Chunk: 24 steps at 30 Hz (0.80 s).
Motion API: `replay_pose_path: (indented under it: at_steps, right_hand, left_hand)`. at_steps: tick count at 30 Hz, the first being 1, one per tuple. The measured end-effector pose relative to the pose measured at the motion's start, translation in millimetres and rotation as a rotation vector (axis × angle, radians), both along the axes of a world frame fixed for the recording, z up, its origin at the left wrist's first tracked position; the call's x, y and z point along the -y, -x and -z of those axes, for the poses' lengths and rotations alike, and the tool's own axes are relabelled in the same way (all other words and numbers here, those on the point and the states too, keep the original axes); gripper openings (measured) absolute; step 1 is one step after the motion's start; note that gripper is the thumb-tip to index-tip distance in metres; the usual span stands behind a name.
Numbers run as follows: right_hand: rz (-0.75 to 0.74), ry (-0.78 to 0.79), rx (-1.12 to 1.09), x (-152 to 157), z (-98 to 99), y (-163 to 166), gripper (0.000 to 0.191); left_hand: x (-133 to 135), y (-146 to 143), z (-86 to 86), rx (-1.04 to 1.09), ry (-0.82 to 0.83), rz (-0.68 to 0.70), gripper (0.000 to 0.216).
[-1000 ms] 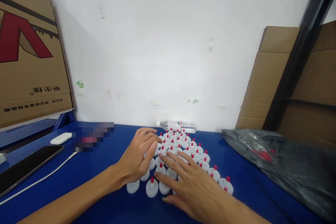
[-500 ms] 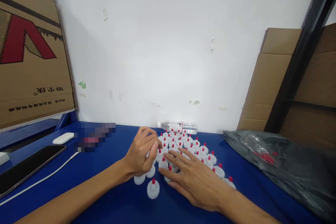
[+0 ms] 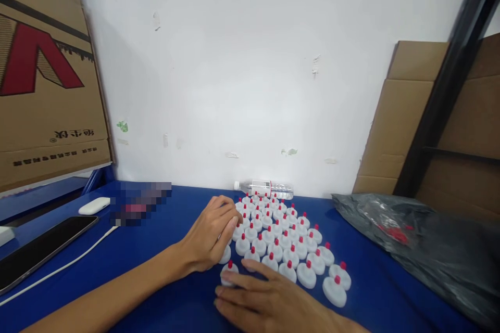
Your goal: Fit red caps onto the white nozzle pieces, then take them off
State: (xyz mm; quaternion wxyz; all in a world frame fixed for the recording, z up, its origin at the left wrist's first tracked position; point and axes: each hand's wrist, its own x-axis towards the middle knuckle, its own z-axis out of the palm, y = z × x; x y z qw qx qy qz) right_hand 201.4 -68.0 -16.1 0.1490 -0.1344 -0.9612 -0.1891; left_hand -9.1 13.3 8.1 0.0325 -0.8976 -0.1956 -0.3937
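Observation:
Several squat white translucent bottles with red tips (image 3: 289, 256) stand upright in a close group on the blue table. At the group's left edge, my left hand (image 3: 213, 231) is closed, its fingers curled in against the bottles there; what lies inside the curl is hidden. A white bottle (image 3: 223, 255) shows partly below that hand. My right hand (image 3: 269, 299) is low over the table at the front, palm down with fingers stretched out and apart. Its fingertips reach a front bottle (image 3: 229, 272), partly covering it.
A clear plastic water bottle (image 3: 269, 189) lies along the wall behind the group. To the right is a dark plastic bag (image 3: 441, 250) with red pieces in clear wrap. On the left are a phone (image 3: 42, 250), a white case (image 3: 94, 205), a white cable (image 3: 74, 258) and a cardboard box (image 3: 47, 109).
My right hand has moved down towards the front edge, uncovering bottles in the middle of the group. My left hand has rolled slightly, staying at the left edge. The front bottle stands slightly further back.

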Motion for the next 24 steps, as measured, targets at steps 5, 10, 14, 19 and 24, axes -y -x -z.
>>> replay_pose_path:
  at_steps: [5, 10, 14, 19, 24]
  right_hand:
    - [0.205, 0.506, -0.058, 1, -21.9, -12, 0.047]
    - [0.235, 0.583, -0.136, -7, -27.1, -22, 0.045]
    - [0.242, 0.573, -0.149, -15, -24.4, -25, 0.044]
    - [0.241, 0.546, -0.155, -13, -24.2, -25, 0.042]
    - [0.195, 0.470, -0.176, -9, -13.5, -22, 0.036]
  left_hand:
    - [-5, -2, 9.5, -0.125, 0.146, -0.114, 0.035]
    - [-11, -1, 18.3, -0.164, 0.153, -0.159, 0.033]
    - [-12, -1, 19.4, -0.178, 0.133, -0.161, 0.031]
    - [-8, -3, 14.9, -0.176, 0.118, -0.198, 0.030]
    - [-4, -1, 12.6, -0.159, 0.120, -0.257, 0.025]
